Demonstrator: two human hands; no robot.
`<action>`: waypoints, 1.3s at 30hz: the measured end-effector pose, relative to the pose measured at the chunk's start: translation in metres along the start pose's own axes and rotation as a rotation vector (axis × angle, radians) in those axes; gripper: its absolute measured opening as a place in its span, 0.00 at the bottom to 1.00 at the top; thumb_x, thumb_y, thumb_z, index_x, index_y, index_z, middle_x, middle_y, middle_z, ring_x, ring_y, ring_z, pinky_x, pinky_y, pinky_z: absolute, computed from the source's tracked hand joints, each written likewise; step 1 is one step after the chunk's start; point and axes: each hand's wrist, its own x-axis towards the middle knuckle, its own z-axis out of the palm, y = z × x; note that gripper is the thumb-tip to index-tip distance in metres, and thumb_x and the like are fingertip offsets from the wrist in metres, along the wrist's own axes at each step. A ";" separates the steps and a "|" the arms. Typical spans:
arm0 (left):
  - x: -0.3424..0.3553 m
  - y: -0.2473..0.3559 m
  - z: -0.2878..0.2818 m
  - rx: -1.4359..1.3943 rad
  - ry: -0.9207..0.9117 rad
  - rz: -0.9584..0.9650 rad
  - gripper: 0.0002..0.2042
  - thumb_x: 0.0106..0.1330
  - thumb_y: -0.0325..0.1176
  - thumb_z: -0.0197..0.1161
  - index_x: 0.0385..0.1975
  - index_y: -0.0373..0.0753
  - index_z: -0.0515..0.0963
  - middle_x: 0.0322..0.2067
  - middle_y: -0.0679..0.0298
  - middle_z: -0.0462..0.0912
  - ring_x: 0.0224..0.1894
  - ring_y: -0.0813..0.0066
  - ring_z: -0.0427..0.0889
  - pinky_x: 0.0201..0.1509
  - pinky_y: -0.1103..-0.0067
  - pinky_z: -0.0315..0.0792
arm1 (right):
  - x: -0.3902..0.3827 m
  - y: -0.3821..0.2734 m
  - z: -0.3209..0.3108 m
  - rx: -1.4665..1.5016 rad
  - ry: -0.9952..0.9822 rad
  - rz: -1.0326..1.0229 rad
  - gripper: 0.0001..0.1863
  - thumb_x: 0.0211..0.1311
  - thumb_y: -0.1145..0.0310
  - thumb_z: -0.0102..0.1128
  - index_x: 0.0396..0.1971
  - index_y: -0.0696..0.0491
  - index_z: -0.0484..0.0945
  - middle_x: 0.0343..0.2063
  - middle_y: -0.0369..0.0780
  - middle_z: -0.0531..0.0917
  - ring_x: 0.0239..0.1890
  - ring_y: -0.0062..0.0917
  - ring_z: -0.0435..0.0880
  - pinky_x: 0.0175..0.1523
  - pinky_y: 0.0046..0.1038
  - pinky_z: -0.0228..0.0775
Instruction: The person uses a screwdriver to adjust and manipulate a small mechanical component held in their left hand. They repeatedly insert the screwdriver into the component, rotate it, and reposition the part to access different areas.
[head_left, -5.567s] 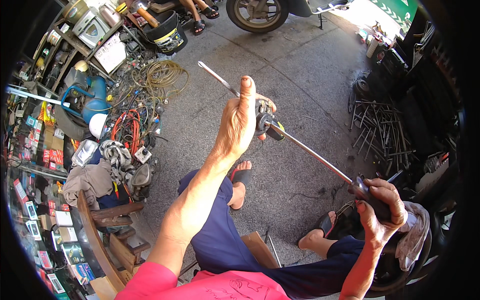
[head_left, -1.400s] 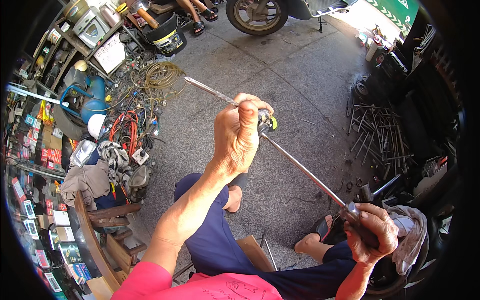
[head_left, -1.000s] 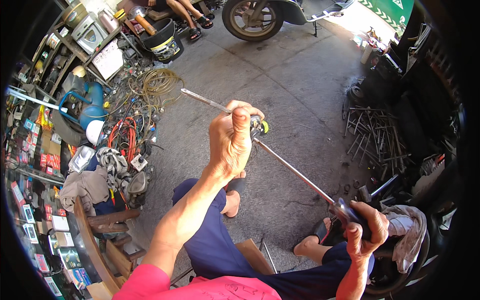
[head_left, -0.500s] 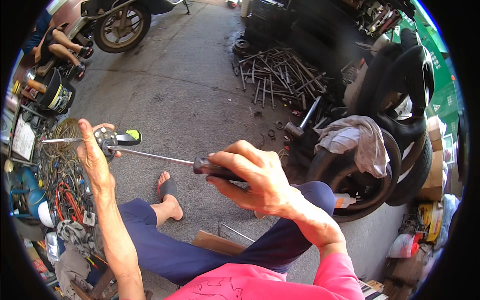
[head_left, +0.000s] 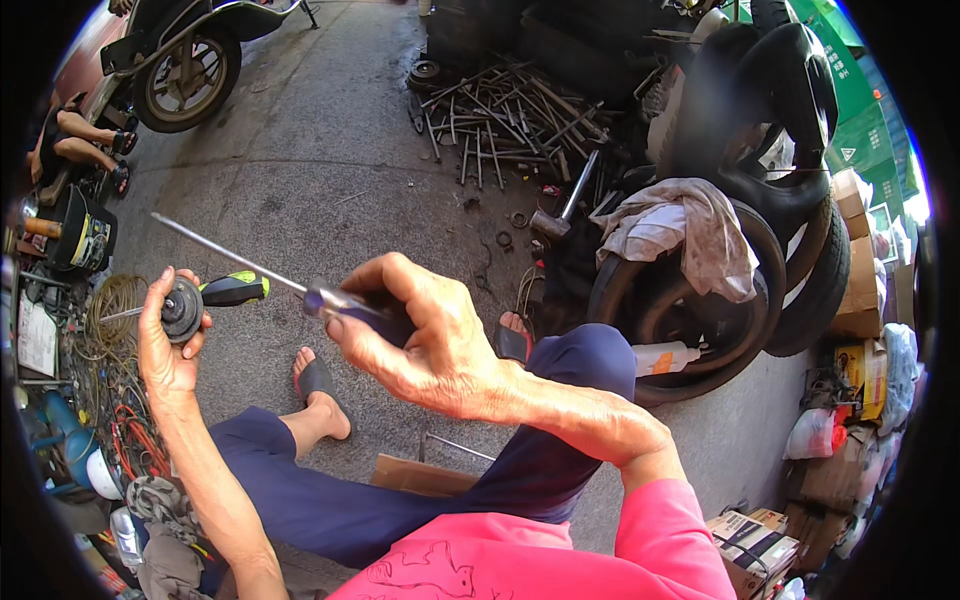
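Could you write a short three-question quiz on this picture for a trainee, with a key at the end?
1. True or false: the right hand holds a screwdriver whose tip is apart from the round part in the left hand.
2. Which thing is draped over a tire? A) a coil of hose; B) a cloth; C) a bucket.
3. Fill the blank: the second screwdriver, at the left hand, is black and ____ at its handle end.

Key: 1. True. 2. B. 3. yellow-green.
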 end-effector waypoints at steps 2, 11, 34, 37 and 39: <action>-0.005 0.001 0.010 0.022 -0.008 0.007 0.16 0.65 0.46 0.62 0.36 0.37 0.76 0.29 0.65 0.80 0.15 0.79 0.78 0.07 0.90 0.56 | 0.004 0.000 0.000 0.042 0.044 0.058 0.16 0.60 0.67 0.67 0.40 0.62 0.75 0.24 0.38 0.80 0.26 0.14 0.77 0.30 0.20 0.69; -0.016 0.009 0.038 -0.144 0.022 -0.028 0.38 0.62 0.73 0.44 0.34 0.35 0.77 0.23 0.65 0.79 0.13 0.78 0.75 0.07 0.90 0.56 | -0.001 0.005 0.005 -0.010 0.061 -0.139 0.14 0.60 0.71 0.65 0.43 0.60 0.74 0.26 0.39 0.82 0.25 0.14 0.80 0.28 0.19 0.69; -0.021 -0.001 0.030 0.046 -0.126 -0.042 0.25 0.66 0.59 0.56 0.33 0.37 0.77 0.18 0.67 0.77 0.13 0.80 0.78 0.07 0.91 0.55 | 0.000 0.026 0.022 0.252 -0.025 0.386 0.18 0.63 0.60 0.65 0.38 0.60 0.76 0.25 0.33 0.78 0.28 0.12 0.73 0.33 0.17 0.67; -0.025 -0.002 0.029 0.144 -0.112 -0.020 0.20 0.67 0.51 0.57 0.33 0.37 0.78 0.17 0.68 0.76 0.12 0.79 0.77 0.07 0.90 0.54 | 0.002 0.033 0.017 0.134 -0.044 0.378 0.17 0.57 0.62 0.67 0.38 0.60 0.75 0.25 0.33 0.77 0.27 0.13 0.73 0.32 0.19 0.67; -0.028 -0.005 0.032 0.130 -0.168 -0.043 0.18 0.65 0.48 0.57 0.33 0.36 0.78 0.17 0.67 0.76 0.12 0.78 0.77 0.08 0.89 0.54 | 0.000 0.040 0.017 0.098 -0.067 0.363 0.16 0.53 0.66 0.67 0.36 0.59 0.74 0.24 0.35 0.76 0.26 0.16 0.73 0.32 0.22 0.67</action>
